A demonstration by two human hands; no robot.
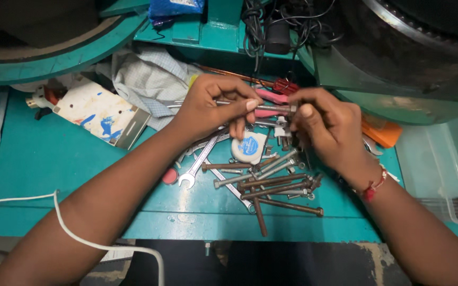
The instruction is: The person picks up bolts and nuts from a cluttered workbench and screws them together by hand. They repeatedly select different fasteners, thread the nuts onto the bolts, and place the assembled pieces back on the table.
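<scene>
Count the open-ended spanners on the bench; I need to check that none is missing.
2 that I can tell: one spanner lies below the left hand, another spanner runs under the bolt pile. More may be hidden beneath hands and bolts.

Teal green workbench. Rusty brown and dull silver bolts. Pale checked cloth. White plate splashed blue. Orange case. Red thread bracelet. White cable. Blue-and-white tape measure.
</scene>
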